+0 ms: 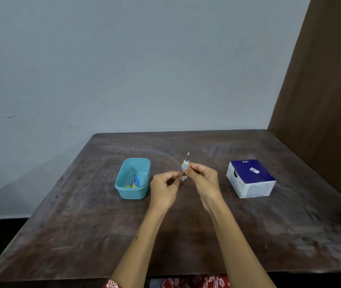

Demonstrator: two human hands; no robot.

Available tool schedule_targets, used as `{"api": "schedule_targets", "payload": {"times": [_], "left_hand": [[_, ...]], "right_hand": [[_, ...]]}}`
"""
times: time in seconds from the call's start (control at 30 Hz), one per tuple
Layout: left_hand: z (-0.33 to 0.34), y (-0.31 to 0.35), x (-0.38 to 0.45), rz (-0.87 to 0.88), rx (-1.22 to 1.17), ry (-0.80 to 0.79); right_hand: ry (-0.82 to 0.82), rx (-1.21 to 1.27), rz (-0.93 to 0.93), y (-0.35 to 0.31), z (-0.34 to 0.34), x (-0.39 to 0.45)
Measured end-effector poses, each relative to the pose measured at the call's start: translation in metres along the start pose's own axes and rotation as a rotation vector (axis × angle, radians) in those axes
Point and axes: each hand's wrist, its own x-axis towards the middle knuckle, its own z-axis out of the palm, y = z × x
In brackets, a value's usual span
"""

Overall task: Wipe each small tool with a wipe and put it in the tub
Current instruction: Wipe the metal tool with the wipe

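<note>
On the table [186, 235], the teal tub [132, 191] at left holds a blue-handled tool and something yellow. The left hand [164, 191] and right hand [203, 179] pinch a thin tool [187, 157] wrapped in a white wipe [185, 163], raised mid-table. A blue-and-white box [250, 178] sits right.
</note>
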Motion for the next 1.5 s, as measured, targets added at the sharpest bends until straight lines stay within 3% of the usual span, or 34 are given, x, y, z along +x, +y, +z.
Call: {"api": "schedule_targets", "payload": {"times": [0.23,0.47,0.9,1.07,1.3,1.5], "left_hand": [[0.0,0.009,-0.012,-0.055,-0.107,0.025],[-0.009,0.002,-0.013,-0.177,0.024,-0.042],[-0.007,0.005,-0.012,-0.097,0.031,-0.007],[0.002,0.005,-0.015,-0.055,0.006,0.086],[0.01,0.001,-0.014,-0.102,-0.01,0.117],[0.01,-0.004,-0.015,-0.09,-0.009,0.097]], "right_hand": [[0.025,0.042,0.013,-0.01,0.012,-0.003],[0.038,0.035,0.042,0.001,0.005,-0.004],[0.029,0.046,0.012,-0.007,0.0,0.005],[-0.068,-0.031,0.086,0.001,-0.005,0.0],[0.005,-0.008,0.07,-0.004,-0.003,0.011],[-0.06,-0.074,0.122,0.008,-0.012,-0.001]]}}
